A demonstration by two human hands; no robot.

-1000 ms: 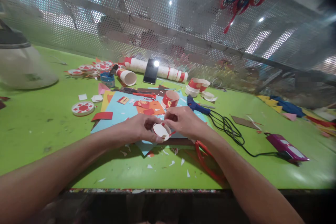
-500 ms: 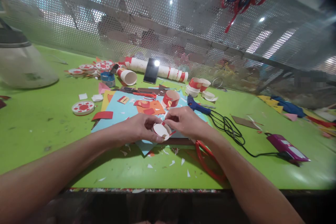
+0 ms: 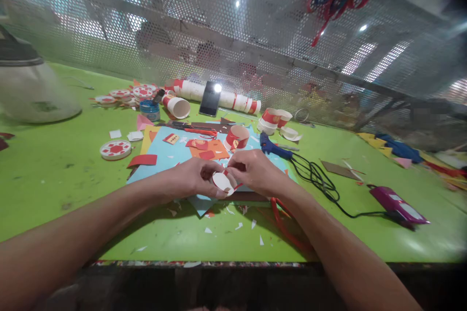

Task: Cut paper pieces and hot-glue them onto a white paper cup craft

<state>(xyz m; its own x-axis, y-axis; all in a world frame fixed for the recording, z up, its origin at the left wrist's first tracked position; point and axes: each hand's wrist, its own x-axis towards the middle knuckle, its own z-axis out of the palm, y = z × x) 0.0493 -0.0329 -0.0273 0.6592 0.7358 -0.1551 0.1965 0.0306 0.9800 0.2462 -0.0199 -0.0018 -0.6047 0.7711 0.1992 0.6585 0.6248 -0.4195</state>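
My left hand (image 3: 199,178) is closed around a shallow cut-off paper cup base (image 3: 222,182), its white round face tilted up toward me. Small red bits show at its edge. From the other side my right hand (image 3: 251,167) pinches at the rim; its fingertips partly hide the spot they grip. Just beyond my hands a red cut paper cup ring (image 3: 238,137) stands on light-blue paper (image 3: 160,143). Beside it lie orange and red paper pieces (image 3: 207,149). Under my right forearm, red-handled scissors (image 3: 282,223) are partly covered.
A blue glue gun (image 3: 272,146) lies right of the paper, its black cord running to a purple box (image 3: 399,208). Behind are a phone (image 3: 210,99), a cup tube (image 3: 233,99), cut cups (image 3: 270,119) and a blue jar (image 3: 149,109). A red-dotted white disc (image 3: 116,149) lies left.
Both hands stay in nearly the same place. The cup base has shifted very slightly to the left, and my right fingers have moved slightly with it at the rim.
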